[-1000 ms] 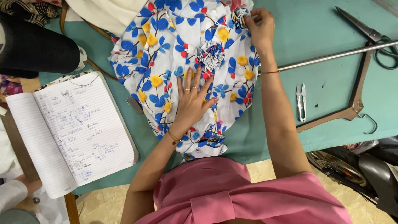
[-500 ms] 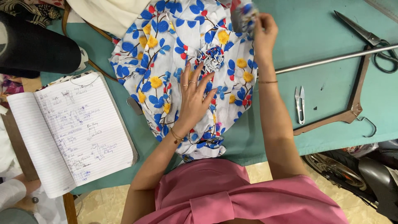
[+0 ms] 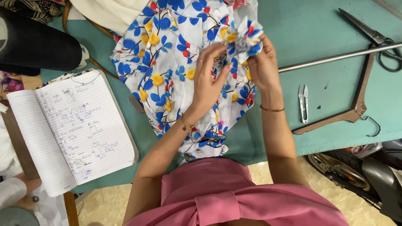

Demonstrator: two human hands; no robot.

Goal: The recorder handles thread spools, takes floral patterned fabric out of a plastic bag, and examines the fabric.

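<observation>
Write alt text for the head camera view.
Both hands, left hand and right hand, bunch up part of a flowered cloth over a green table. An open notebook lies left; snips, hanger and scissors lie right.

White floral fabric [image 3: 176, 71], blue, yellow and red blooms, lies crumpled on the table, a gathered bunch raised at one o'clock.

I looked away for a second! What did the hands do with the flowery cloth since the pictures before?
The left hand lifted off the flowery cloth, where it lay flat, and rose to meet the right hand. Both hands now pinch a bunched piece of it together, raised off the table. The notebook, snips, scissors and hanger stayed put.
</observation>
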